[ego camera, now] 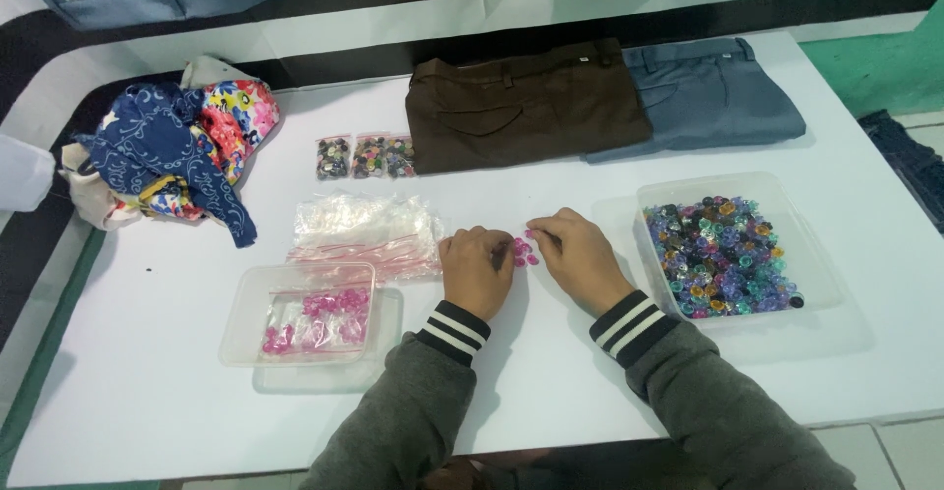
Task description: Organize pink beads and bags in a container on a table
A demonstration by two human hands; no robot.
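My left hand (476, 268) and my right hand (578, 254) rest knuckles-up on the white table (551, 372), close together. Between their fingertips lies a small cluster of pink buttons (523, 251), which both hands touch. Whether either hand pinches one I cannot tell. To the left, a clear lidless box (295, 315) holds a small zip bag with more pink buttons (320, 318). On the right stands a clear tub (737, 244) filled with mixed coloured buttons.
A stack of empty clear zip bags (366, 230) lies just beyond my left hand. Three small filled bags of buttons (366, 157) sit further back. Folded brown trousers (526, 105) and grey-blue trousers (713, 92) lie at the far side. A heap of patterned cloth (177, 151) is at the left.
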